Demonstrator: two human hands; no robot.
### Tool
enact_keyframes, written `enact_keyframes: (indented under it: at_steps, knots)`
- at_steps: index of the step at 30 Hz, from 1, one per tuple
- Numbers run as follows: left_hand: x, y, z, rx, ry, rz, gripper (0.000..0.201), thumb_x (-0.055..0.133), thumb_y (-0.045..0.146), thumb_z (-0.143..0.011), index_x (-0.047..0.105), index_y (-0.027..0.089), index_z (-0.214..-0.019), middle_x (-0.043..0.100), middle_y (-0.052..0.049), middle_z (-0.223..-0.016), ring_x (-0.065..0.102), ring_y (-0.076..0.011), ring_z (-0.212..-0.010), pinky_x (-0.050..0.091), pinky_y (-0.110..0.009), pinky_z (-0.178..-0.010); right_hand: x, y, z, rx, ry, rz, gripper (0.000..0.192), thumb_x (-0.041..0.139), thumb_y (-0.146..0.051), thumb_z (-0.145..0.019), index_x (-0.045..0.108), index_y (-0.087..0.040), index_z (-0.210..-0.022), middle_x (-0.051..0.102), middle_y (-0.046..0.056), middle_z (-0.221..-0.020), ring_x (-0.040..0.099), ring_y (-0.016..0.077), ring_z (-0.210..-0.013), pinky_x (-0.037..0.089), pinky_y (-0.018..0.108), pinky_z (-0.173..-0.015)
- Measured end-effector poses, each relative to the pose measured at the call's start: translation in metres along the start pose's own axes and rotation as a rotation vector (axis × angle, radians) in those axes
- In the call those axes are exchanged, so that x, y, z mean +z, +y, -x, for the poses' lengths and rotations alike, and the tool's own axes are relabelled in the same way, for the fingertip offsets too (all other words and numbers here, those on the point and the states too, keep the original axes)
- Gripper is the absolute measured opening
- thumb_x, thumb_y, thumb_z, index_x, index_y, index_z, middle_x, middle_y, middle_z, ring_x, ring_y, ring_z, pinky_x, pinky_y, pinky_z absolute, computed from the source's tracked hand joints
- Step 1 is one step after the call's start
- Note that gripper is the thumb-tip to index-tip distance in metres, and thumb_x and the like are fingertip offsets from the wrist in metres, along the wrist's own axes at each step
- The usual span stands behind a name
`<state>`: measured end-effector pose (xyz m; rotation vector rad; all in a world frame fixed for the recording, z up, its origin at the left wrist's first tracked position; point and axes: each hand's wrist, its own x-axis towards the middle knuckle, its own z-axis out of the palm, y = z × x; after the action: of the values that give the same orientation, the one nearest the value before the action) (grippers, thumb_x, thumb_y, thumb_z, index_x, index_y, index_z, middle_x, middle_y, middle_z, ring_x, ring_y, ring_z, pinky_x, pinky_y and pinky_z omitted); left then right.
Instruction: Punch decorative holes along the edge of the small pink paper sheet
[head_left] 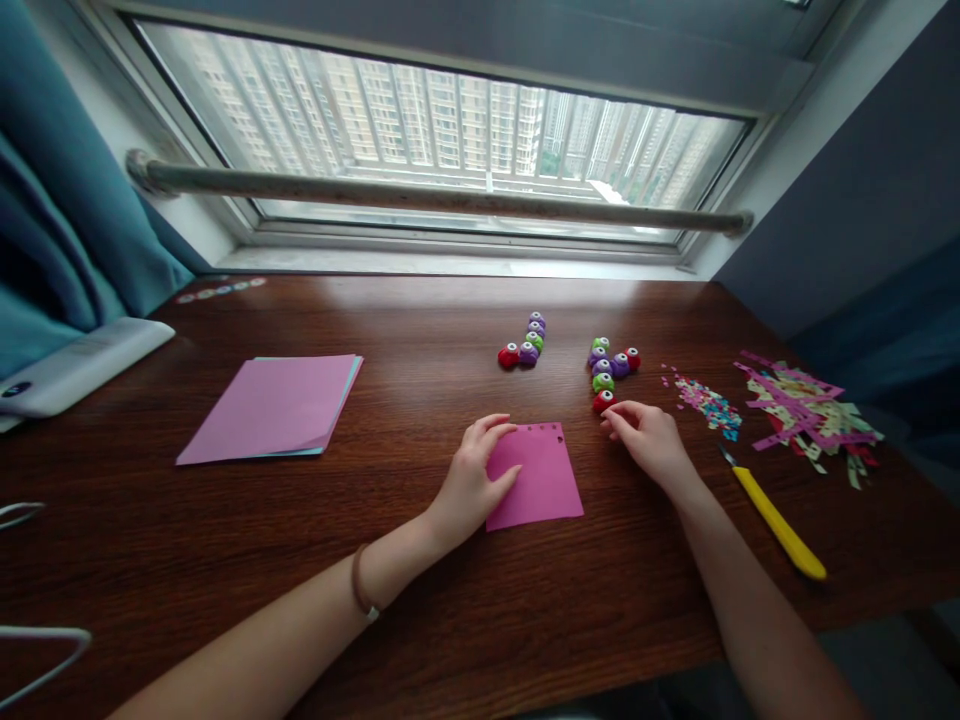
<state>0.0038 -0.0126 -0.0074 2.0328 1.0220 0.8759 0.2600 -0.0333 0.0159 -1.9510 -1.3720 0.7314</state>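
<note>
A pink square of paper (541, 485) with a row of small punched holes along its far edge lies on the table. My left hand (471, 485) rests over its left side, thumb and fingers apart. My right hand (651, 440) is at the near end of a group of small craft punches, its fingertips closed on a red craft punch (604, 400) with a white round top. Behind that one stand green (603, 382) and purple craft punches (602, 367). Another bent row of craft punches (533, 341) stands farther left.
Stacked pink and blue sheets (277, 405) lie at left, near a white device (90, 365). At right are tiny paper confetti (709, 405), a heap of paper strips (810, 410) and a yellow-handled craft knife (780, 525) with its blade out. A metal bar (450, 200) crosses the window.
</note>
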Motion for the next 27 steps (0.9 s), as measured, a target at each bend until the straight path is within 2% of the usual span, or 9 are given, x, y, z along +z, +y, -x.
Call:
enact_keyframes:
  at_steps: [2,5,7,12,15,19,22,27]
  knots:
    - [0.001,0.001,0.002,0.049,-0.005,-0.094,0.042,0.058,0.016,-0.074,0.049,0.019,-0.115,0.041,-0.012,-0.130,0.030,-0.0268,-0.128,0.028,-0.051,-0.106,0.000,0.008,-0.004,-0.053,0.067,0.070,0.028,0.051,-0.037,-0.081,0.066,-0.017,-0.093,0.066,0.007,-0.084,0.062,0.0190,-0.075,0.048,0.029,-0.068]
    - [0.002,0.003,0.005,0.130,-0.026,-0.239,0.043,0.057,0.019,-0.076,0.048,0.019,-0.118,0.036,-0.012,-0.135,0.015,-0.0303,-0.135,0.018,-0.058,-0.107,0.004,0.015,-0.009,-0.098,0.085,0.110,0.030,0.049,-0.036,-0.082,0.066,-0.017,-0.099,0.066,0.007,-0.091,0.062,0.0202,-0.080,0.048,0.029,-0.070]
    - [0.002,0.005,0.006,0.185,-0.087,-0.285,0.037,0.053,0.020,-0.080,0.050,0.020,-0.117,0.039,-0.011,-0.135,0.017,-0.0296,-0.135,0.014,-0.059,-0.108,0.006,0.017,-0.010,-0.125,0.089,0.127,0.031,0.048,-0.035,-0.082,0.066,-0.017,-0.099,0.066,0.007,-0.092,0.062,0.0201,-0.082,0.048,0.029,-0.072]
    - [-0.001,0.009,0.007,0.260,-0.334,-0.262,0.029,0.048,0.026,-0.084,0.053,0.020,-0.112,0.049,-0.008,-0.129,0.028,-0.0253,-0.131,0.017,-0.053,-0.110,0.009,0.019,-0.012,-0.214,0.190,0.204,0.026,0.048,-0.030,-0.082,0.068,-0.017,-0.092,0.066,0.005,-0.090,0.061,0.0186,-0.080,0.045,0.029,-0.076]
    - [-0.002,0.010,0.006,0.271,-0.392,-0.261,0.031,0.049,0.029,-0.084,0.052,0.020,-0.114,0.050,-0.007,-0.128,0.032,-0.0245,-0.129,0.015,-0.052,-0.111,0.012,0.020,-0.012,-0.237,0.227,0.233,0.024,0.048,-0.030,-0.081,0.068,-0.017,-0.089,0.065,0.004,-0.089,0.060,0.0183,-0.078,0.044,0.029,-0.074]
    - [-0.003,0.012,0.006,0.273,-0.397,-0.262,0.032,0.049,0.030,-0.084,0.052,0.019,-0.114,0.051,-0.008,-0.127,0.039,-0.0229,-0.124,0.019,-0.050,-0.110,0.021,0.019,-0.011,-0.306,0.216,0.187,0.023,0.049,-0.030,-0.082,0.067,-0.017,-0.088,0.065,0.004,-0.088,0.060,0.0173,-0.078,0.045,0.029,-0.075]
    - [-0.001,0.011,0.007,0.272,-0.366,-0.289,0.034,0.049,0.031,-0.084,0.051,0.018,-0.115,0.049,-0.009,-0.129,0.036,-0.0233,-0.127,0.023,-0.047,-0.109,0.031,0.013,-0.009,-0.415,0.177,0.149,0.021,0.048,-0.028,-0.083,0.065,-0.016,-0.089,0.064,0.004,-0.090,0.059,0.0161,-0.080,0.045,0.027,-0.074]
    - [0.005,0.007,0.009,0.187,-0.149,-0.488,0.053,0.046,0.041,-0.085,0.039,0.012,-0.129,0.032,-0.013,-0.142,0.015,-0.0277,-0.136,0.013,-0.054,-0.110,0.048,-0.007,-0.022,-0.568,0.113,0.208,0.021,0.046,-0.021,-0.084,0.062,-0.016,-0.097,0.061,0.004,-0.097,0.057,0.0151,-0.084,0.046,0.027,-0.078]
